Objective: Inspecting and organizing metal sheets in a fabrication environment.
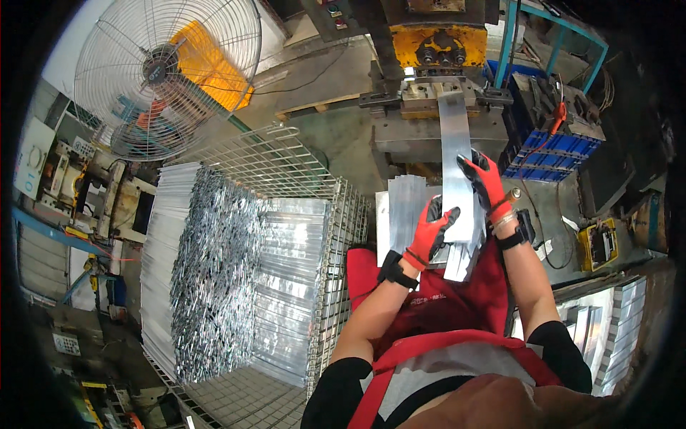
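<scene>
Both my hands wear red and black gloves. My right hand (486, 182) grips the right edge of a long shiny metal strip (454, 143) whose far end lies in the die of a yellow press machine (436, 43). My left hand (432, 230) holds the strip's near end from the left side. A stack of similar metal strips (407, 204) lies just left of my hands on the press table. I wear a red apron and a black wristband on each wrist.
A wire mesh cage (286, 164) on my left holds tall stacks of metal strips (214, 272). A big round fan (168, 71) stands behind it. Blue crates (557, 150) and a yellow box (599, 243) lie right of the press. More metal stacks (614, 329) sit lower right.
</scene>
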### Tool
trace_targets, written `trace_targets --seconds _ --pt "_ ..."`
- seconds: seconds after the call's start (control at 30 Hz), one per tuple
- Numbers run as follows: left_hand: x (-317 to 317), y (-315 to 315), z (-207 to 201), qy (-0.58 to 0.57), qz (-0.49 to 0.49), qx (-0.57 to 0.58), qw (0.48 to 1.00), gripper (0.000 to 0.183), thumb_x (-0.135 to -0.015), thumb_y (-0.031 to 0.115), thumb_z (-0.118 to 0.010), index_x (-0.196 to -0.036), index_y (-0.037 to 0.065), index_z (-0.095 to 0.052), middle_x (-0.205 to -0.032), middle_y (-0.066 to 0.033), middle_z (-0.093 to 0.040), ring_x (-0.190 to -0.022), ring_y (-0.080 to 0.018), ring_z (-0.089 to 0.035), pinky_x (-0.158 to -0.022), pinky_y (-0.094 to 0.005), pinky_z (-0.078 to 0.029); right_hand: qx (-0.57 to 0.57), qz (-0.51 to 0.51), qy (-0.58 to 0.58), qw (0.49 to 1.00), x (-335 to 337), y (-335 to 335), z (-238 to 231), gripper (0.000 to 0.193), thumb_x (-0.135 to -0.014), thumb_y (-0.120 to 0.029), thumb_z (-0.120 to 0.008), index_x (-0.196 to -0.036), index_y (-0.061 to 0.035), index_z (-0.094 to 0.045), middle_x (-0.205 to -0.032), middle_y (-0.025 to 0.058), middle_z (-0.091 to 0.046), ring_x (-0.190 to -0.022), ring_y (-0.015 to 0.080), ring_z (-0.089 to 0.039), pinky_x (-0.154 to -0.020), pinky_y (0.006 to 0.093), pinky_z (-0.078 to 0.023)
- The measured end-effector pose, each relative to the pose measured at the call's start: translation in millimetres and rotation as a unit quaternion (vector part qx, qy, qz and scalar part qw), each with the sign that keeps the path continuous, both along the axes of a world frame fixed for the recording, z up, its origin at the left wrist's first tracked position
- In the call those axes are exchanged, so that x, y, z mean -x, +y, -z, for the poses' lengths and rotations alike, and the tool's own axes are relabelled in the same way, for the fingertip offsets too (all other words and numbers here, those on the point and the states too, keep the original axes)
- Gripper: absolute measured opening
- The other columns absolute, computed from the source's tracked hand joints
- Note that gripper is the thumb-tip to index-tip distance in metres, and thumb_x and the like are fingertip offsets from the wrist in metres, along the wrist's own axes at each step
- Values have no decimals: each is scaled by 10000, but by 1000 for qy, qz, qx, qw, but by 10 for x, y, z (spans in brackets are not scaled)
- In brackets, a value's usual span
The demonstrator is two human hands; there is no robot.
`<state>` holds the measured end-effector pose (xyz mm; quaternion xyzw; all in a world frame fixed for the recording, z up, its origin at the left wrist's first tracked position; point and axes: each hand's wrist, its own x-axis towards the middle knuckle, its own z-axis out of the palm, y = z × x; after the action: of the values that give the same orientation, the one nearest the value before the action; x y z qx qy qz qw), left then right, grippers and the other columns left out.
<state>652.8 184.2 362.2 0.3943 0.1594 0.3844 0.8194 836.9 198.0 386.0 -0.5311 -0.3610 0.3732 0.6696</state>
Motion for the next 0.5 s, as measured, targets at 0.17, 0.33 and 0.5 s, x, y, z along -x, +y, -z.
trace_targets --seconds 0.17,0.33,0.5 --pt "-140 333 126 -40 -6 6 999 339 -851 -38 -501 -1183 20 -467 -1072 -79 -584 -965 -159 -595 -875 -281 -461 2 2 -64 998 -49 306 -148 173 -830 -219 -662 -876 -54 -640 -767 -83 -554 -681 20 -453 -575 191 -371" --pt "-174 467 9 26 19 21 999 347 -871 -11 -499 -1217 -9 -480 -1153 -85 -563 -1025 -151 -570 -881 -282 -471 -12 -19 -12 1000 -221 586 89 162 -846 -225 -632 -811 -68 -616 -736 -77 -538 -659 25 -441 -575 197 -365" --pt "-25 484 -72 231 36 -311 921 646 -717 -53 -581 -1330 -38 -380 -1251 -185 -505 -1155 -254 -510 -965 -327 -422 -61 -52 135 988 -258 663 153 158 -861 -188 -590 -879 -43 -649 -790 -30 -614 -699 64 -547 -629 215 -435"
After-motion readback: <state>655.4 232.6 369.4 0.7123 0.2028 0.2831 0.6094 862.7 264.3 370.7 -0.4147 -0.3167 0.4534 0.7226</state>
